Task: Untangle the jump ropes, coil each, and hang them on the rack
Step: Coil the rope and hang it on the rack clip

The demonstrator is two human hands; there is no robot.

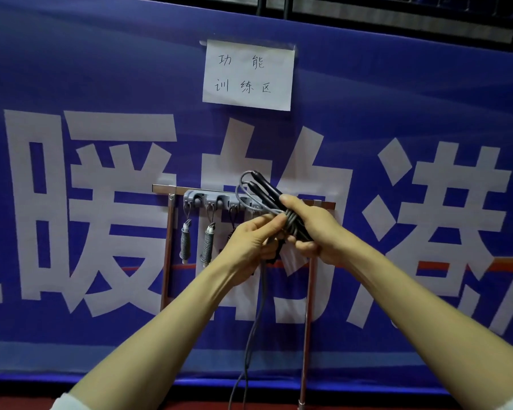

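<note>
One jump rope is held before the rack. The right hand grips its two black handles, which have grey cord wound round them. The left hand pinches the cord, and two strands dangle below. Two coiled ropes hang at the rack's left end. A third, darker rope is half hidden, and the hands cover the rack's right end.

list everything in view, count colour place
jump rope: one, grey with black handles, in both grips, tail hanging down
hung ropes: two clear, grey, on left hooks; a third partly hidden
hook rack: one, grey, on the frame
metal frame: one, silver, against the banner
paper sign: one, white, above the rack
banner: one, blue, behind everything
left grip: one, bare, pinching the cord
right grip: one, bare, holding handles and coil
</note>
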